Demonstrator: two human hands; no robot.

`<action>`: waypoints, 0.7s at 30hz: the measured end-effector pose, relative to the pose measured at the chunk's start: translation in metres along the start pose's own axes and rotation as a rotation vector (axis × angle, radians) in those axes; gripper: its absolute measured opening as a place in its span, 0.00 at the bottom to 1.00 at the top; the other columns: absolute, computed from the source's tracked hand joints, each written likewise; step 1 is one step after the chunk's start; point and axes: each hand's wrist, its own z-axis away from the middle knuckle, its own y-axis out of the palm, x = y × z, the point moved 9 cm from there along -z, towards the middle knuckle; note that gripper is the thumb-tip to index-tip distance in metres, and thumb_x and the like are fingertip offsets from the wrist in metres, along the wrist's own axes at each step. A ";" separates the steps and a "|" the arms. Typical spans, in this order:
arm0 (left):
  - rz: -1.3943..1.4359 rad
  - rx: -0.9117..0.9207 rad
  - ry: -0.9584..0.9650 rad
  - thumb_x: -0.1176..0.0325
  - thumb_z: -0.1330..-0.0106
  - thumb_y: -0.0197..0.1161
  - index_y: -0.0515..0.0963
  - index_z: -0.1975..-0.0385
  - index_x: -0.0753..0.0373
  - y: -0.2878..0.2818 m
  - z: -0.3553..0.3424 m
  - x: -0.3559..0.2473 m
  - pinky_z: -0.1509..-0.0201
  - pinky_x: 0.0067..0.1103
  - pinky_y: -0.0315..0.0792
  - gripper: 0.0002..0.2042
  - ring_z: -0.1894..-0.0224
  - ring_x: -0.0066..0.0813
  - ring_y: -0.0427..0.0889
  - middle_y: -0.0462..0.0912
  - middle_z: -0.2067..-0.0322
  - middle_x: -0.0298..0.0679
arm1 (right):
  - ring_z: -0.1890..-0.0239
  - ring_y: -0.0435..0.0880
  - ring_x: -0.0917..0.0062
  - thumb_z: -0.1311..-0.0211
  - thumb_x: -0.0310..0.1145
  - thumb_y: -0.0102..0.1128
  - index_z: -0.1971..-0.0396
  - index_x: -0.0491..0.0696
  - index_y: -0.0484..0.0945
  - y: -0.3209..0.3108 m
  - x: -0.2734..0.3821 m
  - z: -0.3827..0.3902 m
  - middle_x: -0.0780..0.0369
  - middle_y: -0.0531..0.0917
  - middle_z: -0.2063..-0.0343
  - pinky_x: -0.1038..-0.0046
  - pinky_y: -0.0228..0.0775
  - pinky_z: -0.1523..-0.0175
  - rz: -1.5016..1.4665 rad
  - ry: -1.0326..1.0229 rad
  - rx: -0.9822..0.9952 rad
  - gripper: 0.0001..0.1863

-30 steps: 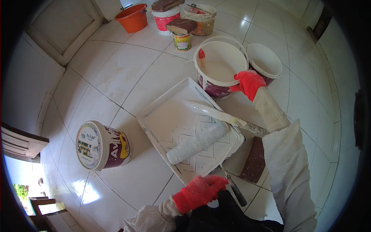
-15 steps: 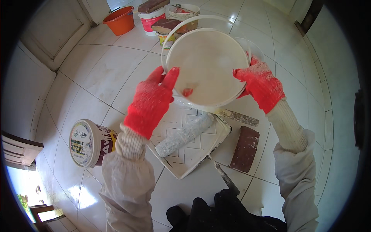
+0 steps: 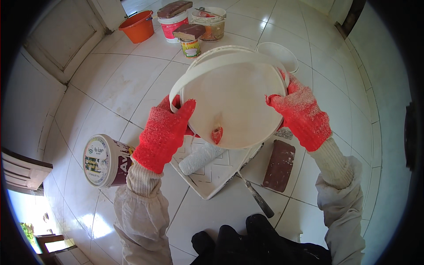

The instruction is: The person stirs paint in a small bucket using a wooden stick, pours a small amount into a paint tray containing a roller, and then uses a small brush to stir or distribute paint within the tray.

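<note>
A white plastic bucket (image 3: 234,104) hangs in the air above the floor, its wide mouth tipped toward me. My left hand (image 3: 165,130) in a red glove is closed on its left rim, thumb at the front. On the right rim, my right hand (image 3: 300,108), also gloved, grips it in the same way. The bucket's white handle (image 3: 207,68) arcs over its far part. A small red patch (image 3: 217,134) shows inside near the lower rim; I cannot tell what it is. Beneath are a paint roller (image 3: 201,158) and its white tray (image 3: 212,187), partly hidden by the bucket.
A reddish-brown block (image 3: 280,165) lies right of the tray, and a dark tool handle (image 3: 260,201) in front. At left a paint pail (image 3: 106,161) lies on its side. An orange bucket (image 3: 137,27), tins and pails stand far back, with a white tub (image 3: 278,55) nearer.
Both hands have brought the bucket lower and nearer me, tipping it differently. Its handle has swung from above the far rim to across the mouth. More of the tub behind shows.
</note>
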 end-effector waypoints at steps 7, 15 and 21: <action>-0.055 0.054 0.002 0.66 0.35 0.58 0.72 0.57 0.69 0.007 0.003 0.005 0.62 0.23 0.80 0.14 0.65 0.30 0.82 0.80 0.65 0.44 | 0.61 0.82 0.75 0.45 0.27 0.57 0.38 0.56 0.63 -0.005 -0.013 0.008 0.59 0.80 0.57 0.73 0.80 0.63 -0.085 -0.064 -0.010 0.32; -0.036 0.076 0.073 0.66 0.37 0.60 0.73 0.57 0.70 0.010 0.012 0.001 0.66 0.22 0.79 0.15 0.68 0.28 0.82 0.81 0.67 0.43 | 0.66 0.82 0.79 0.45 0.28 0.55 0.37 0.57 0.61 -0.006 -0.024 0.022 0.60 0.81 0.58 0.76 0.80 0.68 -0.146 -0.021 -0.016 0.32; -0.073 0.050 0.120 0.65 0.37 0.60 0.73 0.59 0.68 0.012 0.020 -0.003 0.69 0.21 0.77 0.14 0.71 0.25 0.82 0.81 0.70 0.42 | 0.67 0.81 0.82 0.44 0.29 0.55 0.37 0.58 0.61 -0.008 -0.040 0.019 0.62 0.81 0.59 0.79 0.77 0.71 -0.231 -0.117 -0.038 0.32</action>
